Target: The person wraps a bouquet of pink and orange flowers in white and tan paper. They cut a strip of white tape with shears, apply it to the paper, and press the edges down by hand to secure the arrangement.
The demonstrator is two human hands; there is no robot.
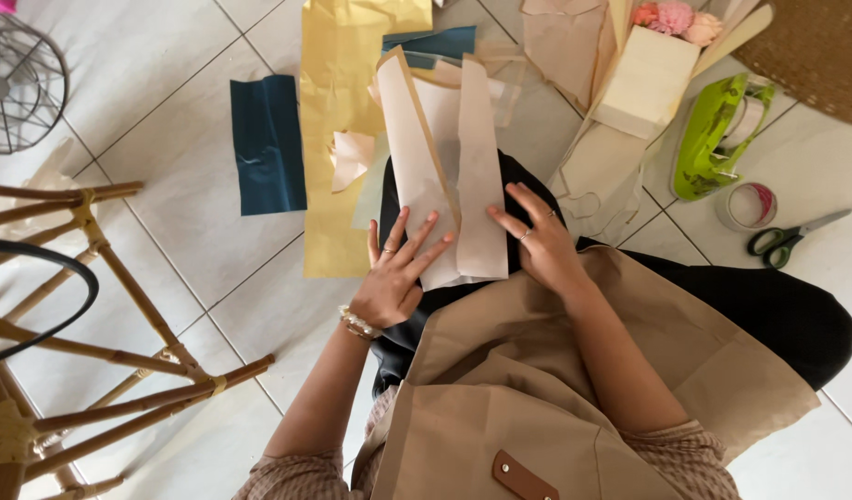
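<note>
Across the lap, a folded kraft paper sheet (pixel 441 171) runs lengthwise away from the body, left hand (pixel 395 270) pressing its near left edge, fingers splayed flat, right hand (pixel 540 243) flat beside its right edge, equally near.

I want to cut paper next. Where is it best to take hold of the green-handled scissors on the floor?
Take the scissors by the green handle loops, coming from the left. The loops lie toward the tape roll, and the closed blades point away to the upper right, so the grip stays clear of the tips.
</note>
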